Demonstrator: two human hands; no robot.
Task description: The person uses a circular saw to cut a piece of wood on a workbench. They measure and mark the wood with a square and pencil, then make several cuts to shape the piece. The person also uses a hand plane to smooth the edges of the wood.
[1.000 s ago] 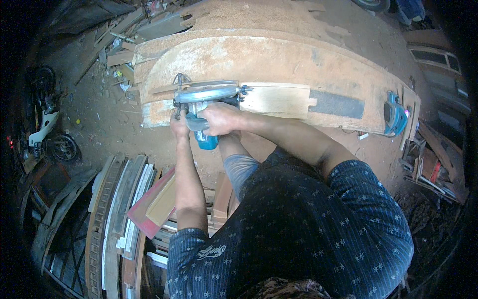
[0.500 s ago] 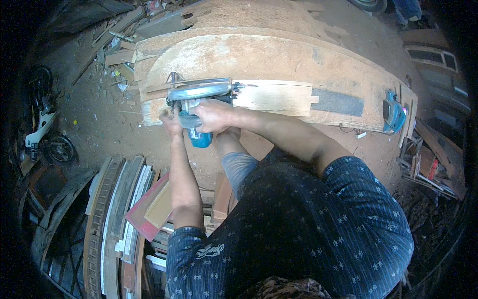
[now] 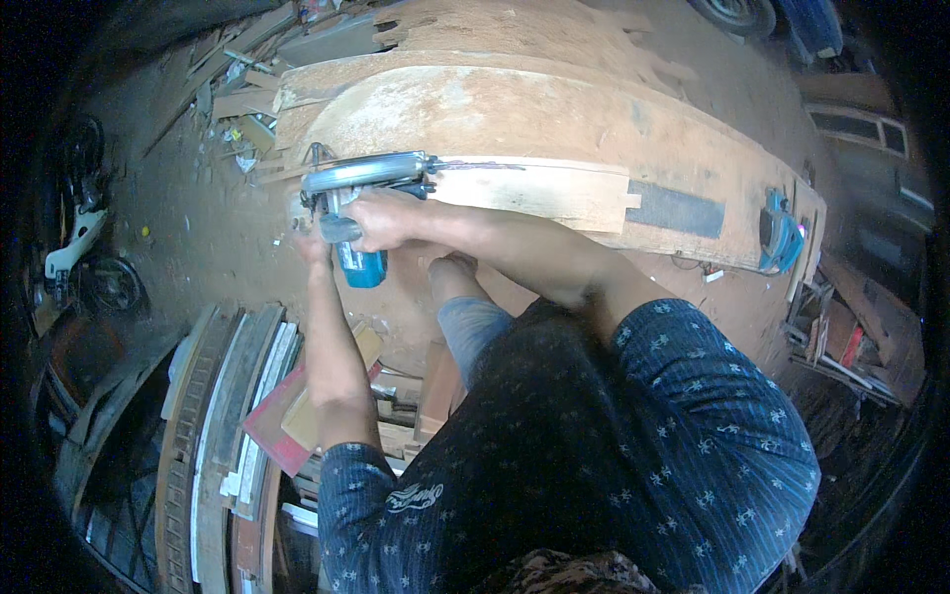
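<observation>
A cordless circular saw (image 3: pixel 368 172) with a shiny metal guard and a teal battery rests on a pale wooden board (image 3: pixel 539 196). My right hand (image 3: pixel 388 218) is wrapped round its handle. Just left of the handle, my left hand (image 3: pixel 313 242) has its fingers curled at the board's left end, close to the saw's front; what they grip is hidden. Right of the saw, a dark jagged line (image 3: pixel 480 165) runs along the board's far edge. The board lies on a wide, sawdust-covered wooden worktop (image 3: pixel 475 109).
At the worktop's right end sits a teal power tool (image 3: pixel 782 233), beside a dark grey strip (image 3: pixel 678 208). Stacked planks (image 3: pixel 233 396) stand at lower left. Scrap wood (image 3: pixel 247 104) litters the far left. My knee (image 3: pixel 470 322) is close to the worktop's near edge.
The saw has slid left along the board, with both hands moving along. More of the pale board and the dark line shows to the right of the saw.
</observation>
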